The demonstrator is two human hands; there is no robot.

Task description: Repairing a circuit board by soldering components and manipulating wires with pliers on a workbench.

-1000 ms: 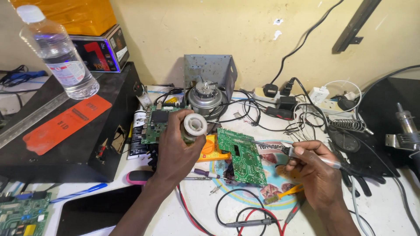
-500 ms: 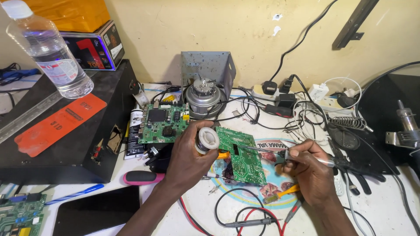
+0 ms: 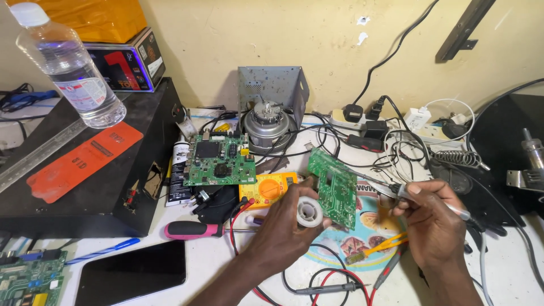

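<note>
My left hand [image 3: 283, 226] holds a small white spool of solder wire [image 3: 310, 211] right beside a green circuit board [image 3: 334, 187] that stands tilted on edge. My right hand [image 3: 433, 224] grips a soldering iron [image 3: 396, 191] whose tip points left at the board's upper edge. Behind my left hand lies a yellow multimeter [image 3: 266, 188], and its red and black probe leads [image 3: 334, 283] trail across the white table.
A second green board [image 3: 218, 160] lies left of a round motor [image 3: 266, 122]. Nearby: a pink-handled screwdriver [image 3: 192, 229], a dark phone [image 3: 133, 272], a black box [image 3: 73, 170] carrying a water bottle [image 3: 71, 65], a power strip [image 3: 396, 122], and tangled cables.
My left hand with the spool has moved right and down, toward the tilted board. The view has shifted; the right hand stays on the iron.
</note>
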